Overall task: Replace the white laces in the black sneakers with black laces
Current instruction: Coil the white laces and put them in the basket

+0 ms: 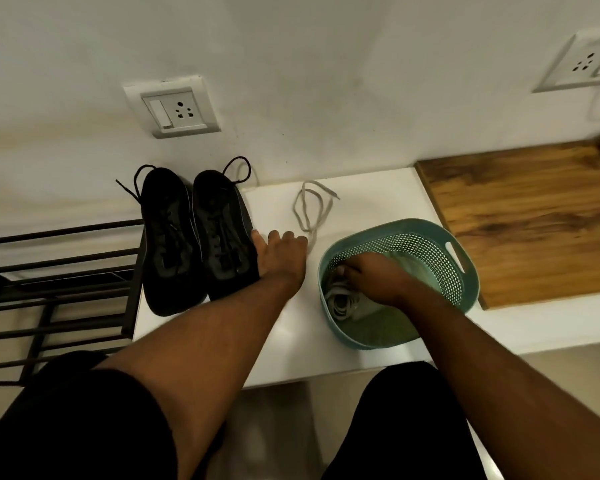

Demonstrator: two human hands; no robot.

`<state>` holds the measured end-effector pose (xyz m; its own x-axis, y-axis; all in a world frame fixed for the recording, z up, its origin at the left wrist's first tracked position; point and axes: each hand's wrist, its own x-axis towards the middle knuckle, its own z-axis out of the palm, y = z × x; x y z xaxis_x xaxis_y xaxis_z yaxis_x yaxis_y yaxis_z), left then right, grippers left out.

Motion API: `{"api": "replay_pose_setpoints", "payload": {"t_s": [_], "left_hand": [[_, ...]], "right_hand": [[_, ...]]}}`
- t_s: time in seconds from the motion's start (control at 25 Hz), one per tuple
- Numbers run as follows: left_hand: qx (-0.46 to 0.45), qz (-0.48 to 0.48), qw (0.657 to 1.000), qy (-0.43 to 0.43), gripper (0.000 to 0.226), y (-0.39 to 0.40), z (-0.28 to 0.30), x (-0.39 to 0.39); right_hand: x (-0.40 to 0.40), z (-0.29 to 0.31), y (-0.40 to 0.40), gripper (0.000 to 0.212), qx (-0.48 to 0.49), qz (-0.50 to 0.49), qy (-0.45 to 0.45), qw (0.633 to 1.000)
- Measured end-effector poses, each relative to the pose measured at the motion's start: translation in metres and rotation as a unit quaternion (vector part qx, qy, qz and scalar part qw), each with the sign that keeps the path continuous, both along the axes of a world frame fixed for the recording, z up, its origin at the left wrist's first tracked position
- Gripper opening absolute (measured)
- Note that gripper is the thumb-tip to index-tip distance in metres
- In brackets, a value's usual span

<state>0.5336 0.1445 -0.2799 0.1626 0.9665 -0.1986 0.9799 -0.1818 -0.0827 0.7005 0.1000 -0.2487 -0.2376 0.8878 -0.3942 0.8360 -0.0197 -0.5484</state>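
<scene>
Teal basket (461,271) on the white table (371,195) has a bundled white lace (342,301) inside, right hand (371,275) curled onto it. Left hand (281,252), fingers spread, rests between black-laced sneakers (194,237) on the left and a loose white lace (310,209) farther back.

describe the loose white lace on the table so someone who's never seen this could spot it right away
Start at the white table against the wall. Between the black sneakers and the teal basket lies the white lace, looped in a long oval just past the left hand. Unlike the bundled laces inside the basket, it lies alone on the tabletop.
</scene>
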Motion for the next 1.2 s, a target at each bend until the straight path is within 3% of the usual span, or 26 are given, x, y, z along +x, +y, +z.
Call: {"api": "replay_pose_setpoints", "payload": {"t_s": [0.08, 0.16, 0.24, 0.32, 0.4, 0.44, 0.52, 0.6, 0.76, 0.84, 0.92, 0.96, 1.04, 1.12, 1.2], "left_hand": [[0.015, 0.01, 0.999, -0.031, 0.023, -0.006, 0.004, -0.001], [0.053, 0.089, 0.98, -0.172, 0.022, -0.018, 0.015, -0.006], [0.075, 0.147, 0.912, -0.376, 0.023, -0.039, 0.04, -0.015], [0.046, 0.128, 0.811, -0.568, 0.018, -0.077, 0.081, -0.033], [0.009, 0.096, 0.747, -0.658, 0.011, -0.117, 0.122, -0.052], [0.0, 0.087, 0.735, -0.673, 0.011, -0.134, 0.138, -0.063], [0.011, 0.084, 0.734, -0.674, 0.011, -0.158, 0.159, -0.087], [0.067, 0.111, 0.74, -0.66, 0.012, -0.169, 0.171, -0.111], [0.258, 0.252, 0.717, -0.597, 0.014, -0.183, 0.199, -0.193], [0.288, 0.277, 0.762, -0.51, 0.017, -0.194, 0.206, -0.216], [0.203, 0.188, 0.813, -0.512, 0.034, -0.21, 0.213, -0.201], [0.121, 0.132, 0.792, -0.584, 0.04, -0.223, 0.214, -0.184], [-0.012, 0.083, 0.684, -0.725, 0.044, -0.249, 0.219, -0.158], [-0.012, 0.088, 0.618, -0.781, 0.033, -0.26, 0.225, -0.158], [0.064, 0.119, 0.608, -0.782, 0.021, -0.256, 0.232, -0.168]], "right_hand": [[0.006, 0.013, -0.009, 0.03, 0.029, -0.055, 0.029, 0.998], [0.011, 0.028, -0.02, 0.027, 0.096, -0.12, 0.078, 0.985], [0.009, 0.047, -0.03, 0.031, 0.17, -0.154, 0.138, 0.963], [-0.011, 0.075, -0.043, 0.047, 0.209, -0.108, 0.184, 0.954], [-0.043, 0.095, -0.054, 0.062, 0.193, -0.01, 0.205, 0.96], [-0.063, 0.103, -0.061, 0.061, 0.174, 0.035, 0.218, 0.96], [-0.1, 0.115, -0.078, 0.035, 0.134, 0.074, 0.274, 0.949], [-0.121, 0.131, -0.096, 0.011, 0.099, 0.034, 0.359, 0.928], [-0.132, 0.167, -0.136, 0.022, 0.039, -0.031, 0.463, 0.885], [-0.141, 0.183, -0.155, 0.028, 0.015, -0.024, 0.468, 0.883], [-0.154, 0.195, -0.169, 0.028, 0.004, -0.014, 0.481, 0.877], [-0.161, 0.199, -0.175, 0.028, 0.0, -0.005, 0.493, 0.87], [-0.17, 0.207, -0.187, 0.027, -0.009, 0.012, 0.513, 0.859], [-0.17, 0.213, -0.195, 0.027, -0.026, 0.011, 0.524, 0.851], [-0.163, 0.214, -0.204, 0.026, -0.068, 0.003, 0.557, 0.828]]}}
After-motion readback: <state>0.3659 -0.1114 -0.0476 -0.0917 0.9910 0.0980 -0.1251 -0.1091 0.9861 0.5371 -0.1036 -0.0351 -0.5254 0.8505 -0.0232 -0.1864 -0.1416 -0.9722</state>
